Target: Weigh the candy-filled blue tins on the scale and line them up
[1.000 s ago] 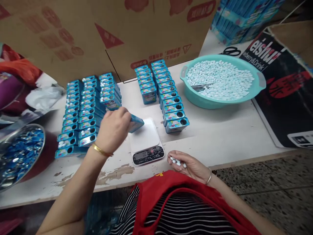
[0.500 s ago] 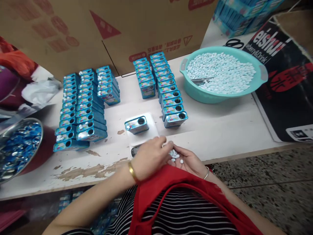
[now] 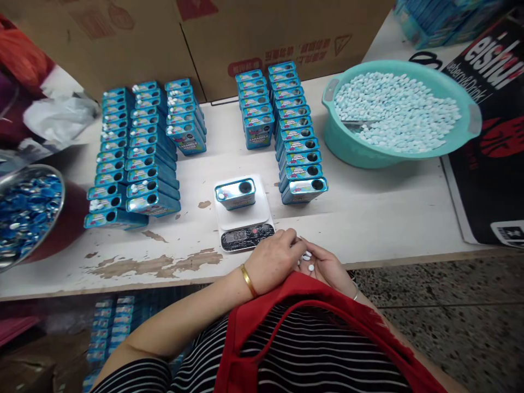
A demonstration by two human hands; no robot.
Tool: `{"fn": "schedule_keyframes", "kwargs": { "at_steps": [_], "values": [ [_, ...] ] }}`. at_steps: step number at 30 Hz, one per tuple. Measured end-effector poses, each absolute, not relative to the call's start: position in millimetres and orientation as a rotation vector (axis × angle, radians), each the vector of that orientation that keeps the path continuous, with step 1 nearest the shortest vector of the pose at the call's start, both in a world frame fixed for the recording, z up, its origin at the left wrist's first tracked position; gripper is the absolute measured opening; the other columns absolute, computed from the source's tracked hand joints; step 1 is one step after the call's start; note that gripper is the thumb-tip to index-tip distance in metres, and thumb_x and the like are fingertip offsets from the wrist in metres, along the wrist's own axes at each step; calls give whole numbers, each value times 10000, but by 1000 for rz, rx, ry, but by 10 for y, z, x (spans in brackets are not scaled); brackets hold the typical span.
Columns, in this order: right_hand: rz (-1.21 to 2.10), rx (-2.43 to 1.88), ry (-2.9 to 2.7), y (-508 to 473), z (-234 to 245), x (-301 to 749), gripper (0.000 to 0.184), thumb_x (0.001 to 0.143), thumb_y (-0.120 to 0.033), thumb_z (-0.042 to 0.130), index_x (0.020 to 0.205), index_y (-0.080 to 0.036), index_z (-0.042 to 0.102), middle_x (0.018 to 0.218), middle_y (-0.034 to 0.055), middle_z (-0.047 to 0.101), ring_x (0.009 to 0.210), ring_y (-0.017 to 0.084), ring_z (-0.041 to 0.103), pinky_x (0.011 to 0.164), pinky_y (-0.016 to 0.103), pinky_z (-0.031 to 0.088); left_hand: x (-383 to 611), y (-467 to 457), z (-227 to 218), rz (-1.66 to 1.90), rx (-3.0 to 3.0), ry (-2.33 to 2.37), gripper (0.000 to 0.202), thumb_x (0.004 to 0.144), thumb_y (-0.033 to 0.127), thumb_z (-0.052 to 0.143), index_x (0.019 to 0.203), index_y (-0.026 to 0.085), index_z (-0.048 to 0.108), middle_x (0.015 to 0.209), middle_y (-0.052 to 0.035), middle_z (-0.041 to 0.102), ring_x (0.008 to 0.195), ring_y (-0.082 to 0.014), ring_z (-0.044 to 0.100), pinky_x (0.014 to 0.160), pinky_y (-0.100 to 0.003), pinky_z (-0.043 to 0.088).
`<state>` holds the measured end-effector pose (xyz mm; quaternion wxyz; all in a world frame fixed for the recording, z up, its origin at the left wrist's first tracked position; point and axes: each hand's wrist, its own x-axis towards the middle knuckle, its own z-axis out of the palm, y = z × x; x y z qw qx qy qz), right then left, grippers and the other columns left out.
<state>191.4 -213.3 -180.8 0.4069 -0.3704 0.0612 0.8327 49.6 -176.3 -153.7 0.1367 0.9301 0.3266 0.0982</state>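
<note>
Head view: we see our left hand (image 3: pixel 273 261) brought across in front of us, its fingers bent down over the palm of our right hand (image 3: pixel 327 268). The left fingertips are hidden there, so we cannot tell whether they pinch anything. Our right hand is curled into a shallow cup, palm up, with several small white pieces (image 3: pixel 311 267) lying in it (how many, the left hand hides).

Just beyond the left hand is a white scale (image 3: pixel 245 219) with a lit display, and on its platform stands a single blue tin (image 3: pixel 236 197), upright, untouched by either hand. Its top has a dark round opening toward the right end and one white piece near the left.

To the left of the scale we have three rows of similar tins (image 3: pixel 158 204), many with white pieces on their tops; beyond the scale, slightly to the right, stand two more rows (image 3: pixel 301 188). Farther right, a turquoise basin (image 3: pixel 364 155) holds a heap of white pieces with a metal scoop (image 3: pixel 356 124) in it. At the far left, a metal bowl (image 3: pixel 67 224) holds shiny blue items.
</note>
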Motion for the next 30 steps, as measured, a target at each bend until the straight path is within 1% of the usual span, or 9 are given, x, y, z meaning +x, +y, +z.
{"fn": "schedule_keyframes", "kwargs": {
  "at_steps": [2,6,12,15,17,19,22,27,30],
  "values": [
    [2069,-943,158,-2123,-1788,1882,68,803,-243,612,823,-184,637,586,-20,630,539,125,621,515,226,525,484,-1755,-1534,282,2665,968,92,894,204,476,914,157,552,872,-53,530,767,-167,501,609,-260,440],
    [2030,-961,168,-2096,-1742,1823,84,786,-201,604,842,-163,654,798,39,704,772,168,680,644,256,562,446,-1755,-1539,295,2630,989,113,897,212,449,930,173,550,886,-53,529,770,-163,499,605,-257,430],
    [2027,-942,216,-2021,-1735,1777,84,778,-161,605,840,-155,661,829,31,719,832,165,686,765,283,572,338,-1690,-1477,377,2624,893,161,919,218,406,964,160,549,917,-59,556,794,-153,518,650,-262,452],
    [2045,-890,258,-1962,-1703,1741,130,805,-139,578,900,-137,665,887,50,729,867,151,690,848,280,553,114,-1597,-1374,697,2596,925,190,904,225,479,1079,170,527,966,-59,575,848,-143,539,715,-265,470],
    [2079,-835,242,-1927,-1662,1714,173,835,-151,553,964,-107,660,982,100,721,961,164,678,911,281,525,-101,-1535,-1309,1001,2544,1202,252,874,210,543,1125,202,524,984,-60,580,889,-158,544,769,-306,468],
    [2119,-803,217,-1903,-1625,1692,203,860,-170,537,1008,-88,649,1082,140,694,1071,183,640,961,283,494,-311,-1489,-1276,1155,2495,1565,278,854,205,578,1129,236,546,1035,-73,584,956,-196,543,832,-378,440],
    [2152,-795,208,-1889,-1613,1671,202,869,-181,543,1015,-88,647,1158,147,666,1127,188,611,992,277,472,-494,-1449,-1296,1010,2526,1838,299,862,243,575,1160,269,558,1175,-90,576,1071,-250,523,914,-458,370],
    [2132,-761,204,-1880,-1663,1648,213,846,-180,577,1013,-75,655,1127,157,679,1105,207,625,1011,301,462,-416,-1313,-1322,775,2672,1640,347,869,309,561,1213,281,538,1321,-86,526,1207,-281,464,961,-464,319],
    [2105,-771,224,-1856,-1663,1649,219,844,-184,578,1005,-61,659,1103,161,688,1103,220,627,999,303,471,-369,-1103,-1244,612,2712,1576,477,864,362,567,1309,230,452,1250,-119,574,1137,-279,516,950,-449,322]
  ]
}}
